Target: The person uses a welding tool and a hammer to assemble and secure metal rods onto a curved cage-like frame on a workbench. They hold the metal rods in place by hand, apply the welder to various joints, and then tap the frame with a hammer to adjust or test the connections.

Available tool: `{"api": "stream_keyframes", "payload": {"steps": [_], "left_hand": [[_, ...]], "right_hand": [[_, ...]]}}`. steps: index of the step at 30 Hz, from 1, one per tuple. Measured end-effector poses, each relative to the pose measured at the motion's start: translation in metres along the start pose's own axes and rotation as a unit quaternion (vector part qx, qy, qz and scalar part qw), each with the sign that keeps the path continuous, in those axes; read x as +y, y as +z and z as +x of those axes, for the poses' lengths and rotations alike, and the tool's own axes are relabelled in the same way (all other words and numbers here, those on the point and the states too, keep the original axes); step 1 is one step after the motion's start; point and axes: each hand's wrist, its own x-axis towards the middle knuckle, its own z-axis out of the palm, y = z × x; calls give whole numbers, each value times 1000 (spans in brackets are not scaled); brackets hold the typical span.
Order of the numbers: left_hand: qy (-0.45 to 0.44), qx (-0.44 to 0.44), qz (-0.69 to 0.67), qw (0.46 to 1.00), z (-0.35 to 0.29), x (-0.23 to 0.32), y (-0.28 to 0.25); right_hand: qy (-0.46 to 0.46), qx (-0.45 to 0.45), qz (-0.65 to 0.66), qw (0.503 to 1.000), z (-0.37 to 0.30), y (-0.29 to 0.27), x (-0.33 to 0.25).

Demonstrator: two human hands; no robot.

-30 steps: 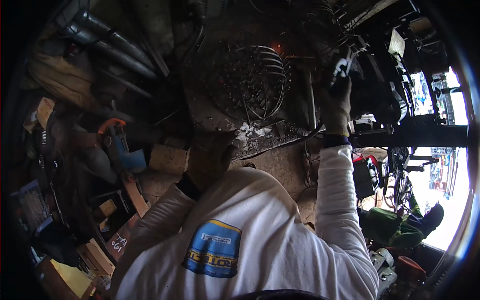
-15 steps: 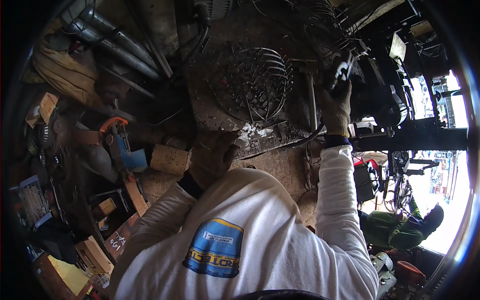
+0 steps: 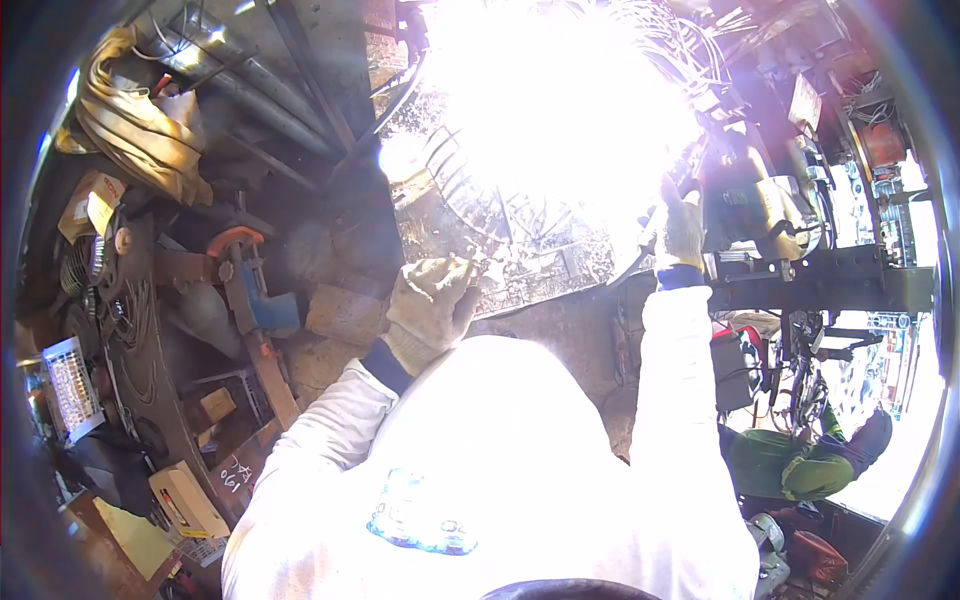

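Note:
My left hand [image 3: 432, 308], in a pale work glove, rests at the near left edge of the metal work table [image 3: 545, 285]. Its thumb and fingers are apart and I see nothing held in them. My right hand [image 3: 678, 232], gloved too, is closed at the table's right side. What it grips is lost in glare; the earlier frame shows a welding electrode holder there. A blinding white welding arc [image 3: 570, 110] covers the far middle of the table. Only the near left part of a round grille of curved metal bars [image 3: 490, 205] shows beside the glare.
Coiled wire [image 3: 690, 40] lies beyond the glare. At left are metal pipes [image 3: 240, 90], a tan cloth [image 3: 140, 120], and a blue and orange clamp [image 3: 255, 280]. A brick-like block [image 3: 345, 312] lies by my left hand. A person in green [image 3: 800, 460] is at far right.
A blinding arc light has flared up over the table and hides most of the grille. My right hand has shifted slightly toward me; my left hand stays near the table edge.

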Motion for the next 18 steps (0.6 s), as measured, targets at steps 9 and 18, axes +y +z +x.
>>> {"api": "stream_keyframes", "payload": {"steps": [9, 18], "left_hand": [[-7, -59, -76, 995, 17, 3, -13], [-34, -77, -107, 991, 18, 4, -15]], "right_hand": [[-140, 5, -70, 988, 13, 5, 25], [-183, 43, -158, 969, 19, -3, 31]]}}
